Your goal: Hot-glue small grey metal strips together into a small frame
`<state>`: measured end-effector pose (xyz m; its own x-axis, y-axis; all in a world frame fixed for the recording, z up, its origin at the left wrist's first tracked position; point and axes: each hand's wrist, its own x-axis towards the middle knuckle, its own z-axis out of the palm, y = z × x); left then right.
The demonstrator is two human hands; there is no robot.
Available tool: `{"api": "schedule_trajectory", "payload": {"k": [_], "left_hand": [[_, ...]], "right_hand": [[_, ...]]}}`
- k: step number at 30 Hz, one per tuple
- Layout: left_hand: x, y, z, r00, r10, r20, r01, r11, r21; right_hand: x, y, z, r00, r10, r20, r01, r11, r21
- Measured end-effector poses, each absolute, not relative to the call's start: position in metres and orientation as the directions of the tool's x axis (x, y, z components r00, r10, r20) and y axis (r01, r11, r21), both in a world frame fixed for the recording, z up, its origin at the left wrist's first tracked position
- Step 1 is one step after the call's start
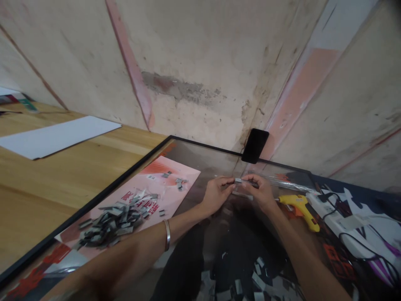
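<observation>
Near the middle of a dark glossy tabletop, my left hand (218, 193) pinches one end of a small grey piece (238, 180). The fingers of my right hand (260, 191) close on its other side, so both hands meet at it. Just below the fingertips lies a short clear strip (242, 195). To the left, a heap of small grey pieces (114, 219) rests on a pink printed sheet (175, 169). More small pale pieces (258, 280) are scattered at the near edge. A yellow glue gun (299, 207) lies right of my right hand.
A black phone (255, 145) leans at the tabletop's back edge against the wall. White power strips (333, 217) with cables are at the right. On the wooden table (125, 146) at left lies a white board (59, 136).
</observation>
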<state>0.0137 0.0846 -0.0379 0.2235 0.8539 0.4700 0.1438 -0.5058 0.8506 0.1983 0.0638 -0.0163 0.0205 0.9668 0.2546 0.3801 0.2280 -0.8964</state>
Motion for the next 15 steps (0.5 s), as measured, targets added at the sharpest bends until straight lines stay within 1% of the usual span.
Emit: {"api": "schedule_trajectory", "payload": {"k": [15], "left_hand": [[0.0118, 0.0812, -0.0326, 0.248, 0.866, 0.435, 0.185, -0.483, 0.856]], "right_hand": [[0.1971, 0.0633, -0.0182, 0.022, 0.961, 0.275, 0.377, 0.247, -0.892]]}}
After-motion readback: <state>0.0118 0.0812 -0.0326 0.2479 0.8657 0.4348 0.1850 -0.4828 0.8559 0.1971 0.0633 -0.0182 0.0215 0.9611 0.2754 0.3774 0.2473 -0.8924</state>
